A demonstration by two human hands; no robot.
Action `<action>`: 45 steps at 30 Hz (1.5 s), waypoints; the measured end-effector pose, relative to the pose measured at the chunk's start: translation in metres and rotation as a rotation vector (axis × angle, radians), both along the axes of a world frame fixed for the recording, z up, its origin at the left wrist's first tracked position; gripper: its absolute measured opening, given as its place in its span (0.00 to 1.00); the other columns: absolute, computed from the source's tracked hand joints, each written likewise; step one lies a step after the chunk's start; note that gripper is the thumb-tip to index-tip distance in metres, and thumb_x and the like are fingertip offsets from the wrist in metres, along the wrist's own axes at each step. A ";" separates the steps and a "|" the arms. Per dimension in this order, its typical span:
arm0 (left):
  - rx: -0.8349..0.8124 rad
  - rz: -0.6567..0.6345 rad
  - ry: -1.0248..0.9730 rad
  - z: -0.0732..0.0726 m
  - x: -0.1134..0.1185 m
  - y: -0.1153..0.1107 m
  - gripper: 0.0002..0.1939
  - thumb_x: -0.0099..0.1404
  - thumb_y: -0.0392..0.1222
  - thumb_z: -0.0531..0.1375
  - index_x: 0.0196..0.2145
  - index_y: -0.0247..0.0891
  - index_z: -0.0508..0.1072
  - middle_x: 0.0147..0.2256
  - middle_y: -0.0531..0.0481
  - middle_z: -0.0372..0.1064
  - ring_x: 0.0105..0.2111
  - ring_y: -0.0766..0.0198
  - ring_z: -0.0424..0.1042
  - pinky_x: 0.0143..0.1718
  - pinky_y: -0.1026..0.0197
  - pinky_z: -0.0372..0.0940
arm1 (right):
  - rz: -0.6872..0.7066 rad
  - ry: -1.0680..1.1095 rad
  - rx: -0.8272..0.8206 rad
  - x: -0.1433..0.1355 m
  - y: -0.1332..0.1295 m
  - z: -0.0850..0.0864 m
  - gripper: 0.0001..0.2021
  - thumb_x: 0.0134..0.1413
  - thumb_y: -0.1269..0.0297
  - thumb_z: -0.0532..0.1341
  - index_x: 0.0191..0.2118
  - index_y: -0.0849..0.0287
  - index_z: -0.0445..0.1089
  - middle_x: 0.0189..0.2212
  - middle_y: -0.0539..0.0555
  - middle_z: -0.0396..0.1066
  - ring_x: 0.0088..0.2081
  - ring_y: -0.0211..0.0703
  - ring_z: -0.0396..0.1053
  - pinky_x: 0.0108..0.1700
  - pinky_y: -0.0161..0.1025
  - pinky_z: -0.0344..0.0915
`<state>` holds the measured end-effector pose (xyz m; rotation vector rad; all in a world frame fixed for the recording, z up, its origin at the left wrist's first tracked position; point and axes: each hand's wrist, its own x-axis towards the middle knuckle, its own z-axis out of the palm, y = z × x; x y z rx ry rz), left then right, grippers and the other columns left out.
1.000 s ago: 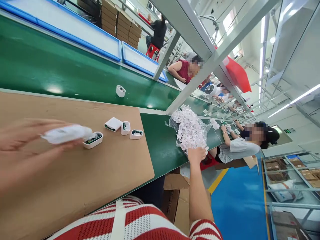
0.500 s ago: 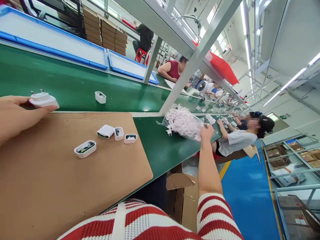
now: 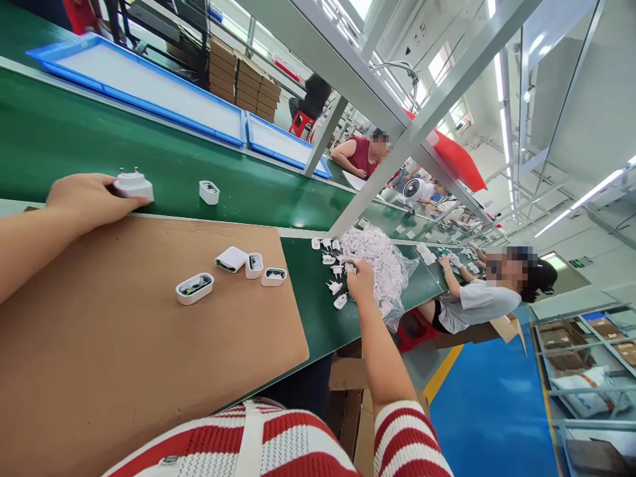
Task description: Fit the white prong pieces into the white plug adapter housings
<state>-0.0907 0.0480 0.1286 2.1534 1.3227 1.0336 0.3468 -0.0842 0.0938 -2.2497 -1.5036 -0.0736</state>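
My left hand (image 3: pixel 94 202) is closed on a white charger (image 3: pixel 135 185) with two metal pins pointing up, above the green bench by the board's far edge. At the left side of a heap of small white plug pieces (image 3: pixel 380 265), my right hand (image 3: pixel 362 281) has its fingers pinched together; what they hold is too small to make out. Several loose plug pieces (image 3: pixel 334 287) lie left of that hand. Around the heap is a clear plastic bag (image 3: pixel 397 311). On the brown board (image 3: pixel 149 371) rest several open white charger housings (image 3: pixel 195 289), with parts visible inside.
One more white housing (image 3: pixel 209 193) stands on the green bench (image 3: pixel 278 205) beyond the board. A metal frame post (image 3: pixel 358 199) rises behind the heap. Blue-rimmed trays (image 3: pixel 163 93) line the far side. A co-worker in a grey shirt (image 3: pixel 481 301) sits to the right.
My right hand has left the bag's right edge and moved left to the near pieces. The heap has spread, with more pieces loose on the bench. The view has shifted; my left hand still holds the charger.
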 end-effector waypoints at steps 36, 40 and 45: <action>-0.217 -0.304 -0.176 -0.115 0.023 -0.121 0.25 0.69 0.66 0.60 0.44 0.42 0.82 0.42 0.45 0.79 0.44 0.51 0.75 0.47 0.53 0.69 | 0.946 0.332 -0.002 -0.191 -0.014 -0.014 0.15 0.61 0.70 0.61 0.49 0.50 0.81 0.44 0.54 0.81 0.47 0.48 0.75 0.53 0.46 0.73; -0.168 -0.314 -0.217 -0.121 0.024 -0.119 0.24 0.70 0.66 0.60 0.38 0.42 0.81 0.39 0.45 0.78 0.42 0.52 0.74 0.48 0.52 0.69 | 1.018 0.019 -0.060 -0.201 -0.009 -0.018 0.22 0.54 0.80 0.58 0.51 0.53 0.78 0.42 0.55 0.79 0.46 0.50 0.73 0.51 0.46 0.71; -0.150 -0.327 -0.243 -0.128 0.024 -0.117 0.23 0.70 0.65 0.61 0.36 0.42 0.81 0.36 0.44 0.77 0.40 0.51 0.74 0.48 0.51 0.69 | 1.058 -0.172 -0.115 -0.208 -0.008 -0.013 0.19 0.53 0.80 0.59 0.45 0.54 0.77 0.37 0.55 0.74 0.40 0.51 0.68 0.42 0.45 0.66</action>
